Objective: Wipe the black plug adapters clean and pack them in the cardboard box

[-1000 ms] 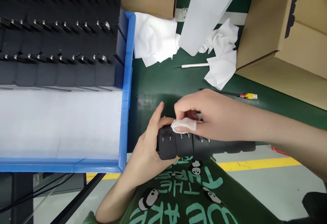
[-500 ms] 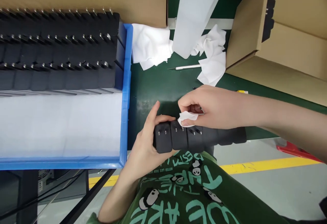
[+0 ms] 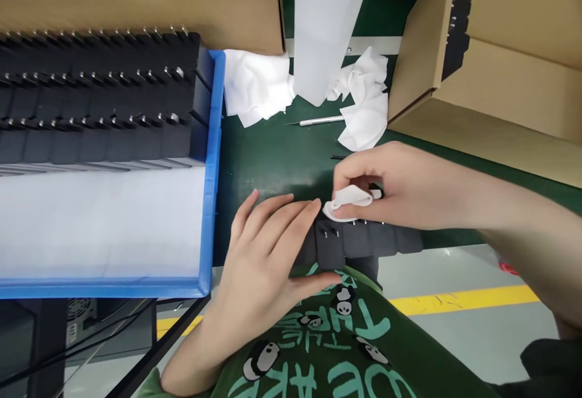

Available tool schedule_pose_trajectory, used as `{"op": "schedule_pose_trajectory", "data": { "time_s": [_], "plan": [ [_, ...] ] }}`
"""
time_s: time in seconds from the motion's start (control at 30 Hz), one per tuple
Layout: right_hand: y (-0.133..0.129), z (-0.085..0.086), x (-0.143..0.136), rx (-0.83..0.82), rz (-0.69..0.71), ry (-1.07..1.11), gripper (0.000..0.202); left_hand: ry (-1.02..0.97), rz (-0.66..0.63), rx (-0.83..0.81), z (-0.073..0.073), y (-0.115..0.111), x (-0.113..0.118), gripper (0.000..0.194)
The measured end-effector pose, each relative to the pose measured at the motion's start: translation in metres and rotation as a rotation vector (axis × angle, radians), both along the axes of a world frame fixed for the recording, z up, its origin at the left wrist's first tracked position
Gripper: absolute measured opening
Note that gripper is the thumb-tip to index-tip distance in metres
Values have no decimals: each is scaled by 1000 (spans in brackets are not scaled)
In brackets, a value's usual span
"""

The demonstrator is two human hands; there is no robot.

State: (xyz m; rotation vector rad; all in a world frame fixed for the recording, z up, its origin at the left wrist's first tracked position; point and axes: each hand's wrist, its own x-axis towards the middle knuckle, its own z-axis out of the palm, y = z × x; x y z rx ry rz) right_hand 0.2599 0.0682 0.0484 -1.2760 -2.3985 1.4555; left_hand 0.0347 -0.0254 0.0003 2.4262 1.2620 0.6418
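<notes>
A row of black power adapters with metal prongs facing up lies along the near edge of the green table. My left hand is spread over the left end of that row. Its fingers are stretched out and its thumb is apart, beside an adapter that sits slightly forward of its neighbours. Between thumb and fingers, my right hand pinches a folded white cloth just above the prongs. A small black-and-white thing shows inside the right hand's curl; its kind is unclear.
On the left, a blue tray holds rows of adapters, with a cardboard box of more behind it. White cloths, crumpled cloths and a thin pen-like tool lie at the back. An open carton stands right.
My left hand has shifted from gripping the row's left end to spreading over it. The right hand with the cloth has lifted slightly off the adapters. The view has shifted a little.
</notes>
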Motion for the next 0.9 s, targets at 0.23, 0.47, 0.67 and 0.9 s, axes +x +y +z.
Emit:
{"op": "schedule_pose_trajectory", "data": {
  "time_s": [0.23, 0.47, 0.67, 0.9],
  "plan": [
    [15, -10, -20, 10, 155, 15, 19, -16, -1, 31, -9, 6, 6, 60],
    [-34, 23, 12, 344, -132, 167, 9, 8, -39, -51, 0, 5, 2, 58],
    [-130, -20, -10, 596, -137, 85, 42, -27, -55, -106, 1, 6, 0, 40],
    [-144, -36, -42, 711, -317, 176, 33, -44, -44, -58, -3, 5, 0, 38]
  ]
}}
